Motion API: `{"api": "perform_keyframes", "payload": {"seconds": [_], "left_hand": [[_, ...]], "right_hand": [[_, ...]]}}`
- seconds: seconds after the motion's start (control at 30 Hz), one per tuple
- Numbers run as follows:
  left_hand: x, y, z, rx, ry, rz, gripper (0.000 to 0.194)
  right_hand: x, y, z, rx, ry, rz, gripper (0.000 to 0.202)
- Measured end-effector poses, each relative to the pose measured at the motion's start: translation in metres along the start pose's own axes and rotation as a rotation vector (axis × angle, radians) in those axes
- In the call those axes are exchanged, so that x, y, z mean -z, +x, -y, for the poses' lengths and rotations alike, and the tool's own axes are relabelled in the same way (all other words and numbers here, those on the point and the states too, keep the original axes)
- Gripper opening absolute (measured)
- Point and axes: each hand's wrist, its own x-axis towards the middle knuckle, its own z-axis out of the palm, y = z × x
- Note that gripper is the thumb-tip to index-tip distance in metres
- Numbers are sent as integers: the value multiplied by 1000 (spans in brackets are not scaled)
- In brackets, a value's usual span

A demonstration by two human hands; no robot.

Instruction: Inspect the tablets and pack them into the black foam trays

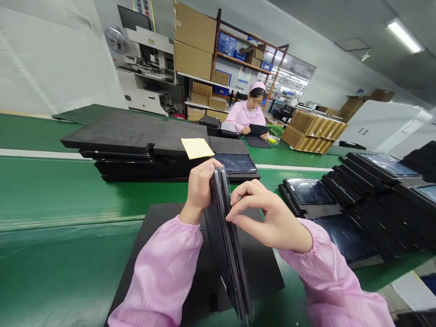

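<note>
Upright on its edge above a black foam sheet stands a black tablet in a folding case, seen along its narrow side as two thin slabs. My left hand is closed around its upper end. With thumb and index fingertips brought together, my right hand is at the slabs' right side edge. Anything small inside that pinch is hidden.
Behind lie stacked black foam pads, dark tablets and a yellow sticker sheet. Stacked tablets crowd the right. Across the green bench, a co-worker holds a dark tablet beside cardboard dividers.
</note>
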Motion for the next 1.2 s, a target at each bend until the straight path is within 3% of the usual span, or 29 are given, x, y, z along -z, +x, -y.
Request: {"api": "perform_keyframes", "payload": {"seconds": [0.13,0.27,0.47,0.63,0.8,0.97,1.2], "left_hand": [[0,2,3,-9,-25,-15,30],[1,4,6,3,-54,-34,32],[1,5,10,7,-59,-56,33],[1,7,15,23,-32,-68,34],[1,8,18,33,-17,-90,33],[0,8,20,3,30,-98,29],[1,9,22,37,35,-119,30]], "right_hand": [[1,-2,-4,-41,191,-89,19],[-1,-10,-7,-101,204,-124,18],[-13,-34,5,12,69,-4,17],[-19,-51,12,-23,-25,34,13],[-23,-60,13,-51,-84,-52,9],[-28,-67,15,-76,-102,-155,18],[-40,-80,17,-207,73,-333,19]]}}
